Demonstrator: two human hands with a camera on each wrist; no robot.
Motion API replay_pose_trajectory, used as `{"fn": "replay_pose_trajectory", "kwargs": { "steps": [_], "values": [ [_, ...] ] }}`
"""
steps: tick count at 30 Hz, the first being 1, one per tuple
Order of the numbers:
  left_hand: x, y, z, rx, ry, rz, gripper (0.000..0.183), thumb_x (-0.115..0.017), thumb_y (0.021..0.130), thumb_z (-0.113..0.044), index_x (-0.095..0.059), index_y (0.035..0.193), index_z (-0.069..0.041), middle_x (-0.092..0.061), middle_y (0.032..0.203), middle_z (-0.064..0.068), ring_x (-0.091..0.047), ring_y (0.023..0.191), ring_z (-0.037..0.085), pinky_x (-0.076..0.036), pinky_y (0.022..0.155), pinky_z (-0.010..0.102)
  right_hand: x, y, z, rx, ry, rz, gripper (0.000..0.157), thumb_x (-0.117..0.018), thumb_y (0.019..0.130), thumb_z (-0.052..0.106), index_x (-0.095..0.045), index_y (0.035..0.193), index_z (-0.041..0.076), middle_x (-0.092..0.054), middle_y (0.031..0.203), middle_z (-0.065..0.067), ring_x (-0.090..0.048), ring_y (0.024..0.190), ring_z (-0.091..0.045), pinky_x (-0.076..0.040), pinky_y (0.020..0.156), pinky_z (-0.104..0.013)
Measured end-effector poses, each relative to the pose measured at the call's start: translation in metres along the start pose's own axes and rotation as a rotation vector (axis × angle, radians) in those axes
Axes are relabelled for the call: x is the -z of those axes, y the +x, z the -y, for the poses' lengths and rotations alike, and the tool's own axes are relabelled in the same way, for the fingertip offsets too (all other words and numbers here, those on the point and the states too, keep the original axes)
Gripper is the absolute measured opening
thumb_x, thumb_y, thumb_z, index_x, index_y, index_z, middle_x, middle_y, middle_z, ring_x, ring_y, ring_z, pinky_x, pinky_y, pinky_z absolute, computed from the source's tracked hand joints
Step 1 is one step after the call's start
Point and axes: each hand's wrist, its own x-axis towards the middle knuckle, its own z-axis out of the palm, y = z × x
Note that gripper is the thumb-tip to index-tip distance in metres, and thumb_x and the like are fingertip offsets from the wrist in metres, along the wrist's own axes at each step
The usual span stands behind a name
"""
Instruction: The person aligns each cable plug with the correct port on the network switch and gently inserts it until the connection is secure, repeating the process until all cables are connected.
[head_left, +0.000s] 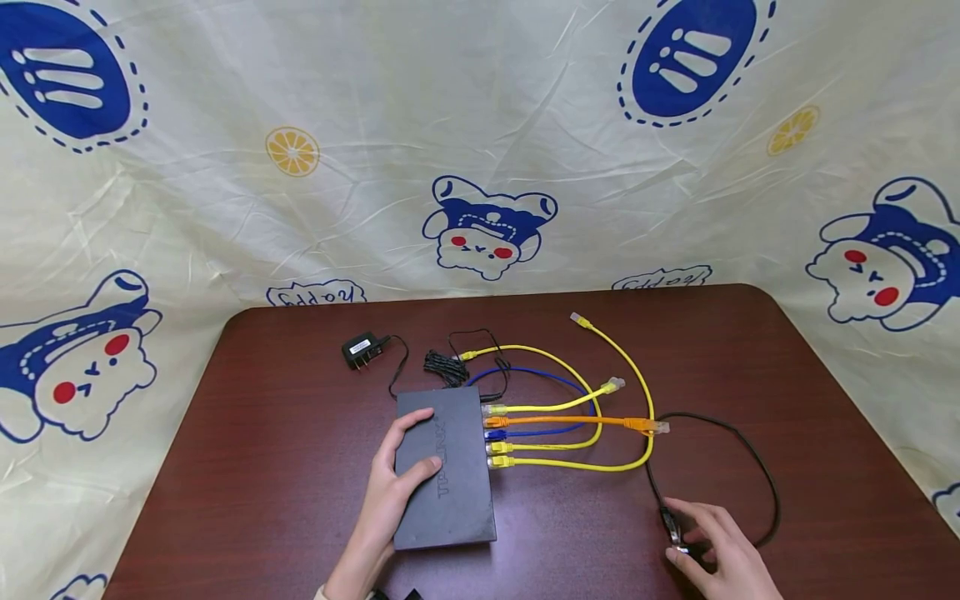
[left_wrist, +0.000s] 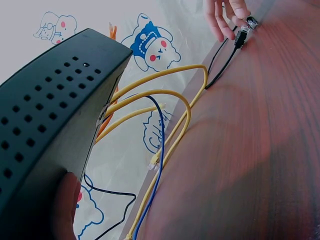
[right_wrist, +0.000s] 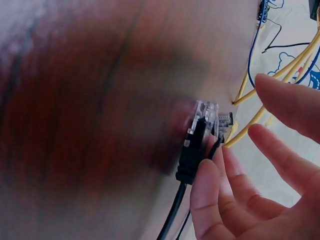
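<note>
My left hand (head_left: 393,479) grips a dark grey TP-LINK network switch (head_left: 465,500), thumb and finger over its top face. In the left wrist view its vented side (left_wrist: 45,110) shows close up, a fingertip (left_wrist: 67,200) on its lower edge. Yellow, orange and blue network cables are plugged into its right side. At the right, my right hand (head_left: 716,546) pinches a black network cable (head_left: 768,492) near one end, thumb and finger close together. Right beside the fingertips is a black-bodied plug (right_wrist: 192,155) with a clear tip; another clear plug (right_wrist: 226,120) shows just behind it.
A black power adapter (head_left: 362,350) with a bundled cord (head_left: 446,367) lies behind the switch. Loose clear ends of a yellow cable (head_left: 630,367) and the orange cable (head_left: 577,419) point right on the brown table (head_left: 247,467). A printed curtain (head_left: 360,225) hangs behind the far edge.
</note>
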Motion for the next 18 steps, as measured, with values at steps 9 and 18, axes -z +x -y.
{"fn": "replay_pose_trajectory", "kwargs": {
  "steps": [9,18],
  "values": [
    [-0.0004,0.0001,0.0006,0.000,0.003,-0.003,0.053,-0.066,0.081,-0.002,-0.056,0.130,-0.021,-0.049,0.128,0.008,-0.045,0.109,0.028,-0.037,0.089,0.042,-0.0052,-0.0001,-0.0032,0.031,-0.012,-0.004,0.054,-0.083,0.063,-0.003,-0.064,0.113,0.009,-0.052,0.099,-0.005,-0.048,0.070,0.005,-0.041,0.051,-0.022],
    [-0.0006,-0.0003,0.0012,0.002,0.007,0.000,0.053,-0.066,0.081,-0.002,-0.056,0.130,-0.021,-0.050,0.127,0.009,-0.046,0.108,0.028,-0.038,0.088,0.041,-0.0034,0.0007,-0.0023,0.043,-0.040,-0.033,0.055,-0.083,0.059,-0.008,-0.065,0.109,0.009,-0.054,0.094,-0.002,-0.048,0.068,0.005,-0.042,0.051,-0.022]
  ]
}}
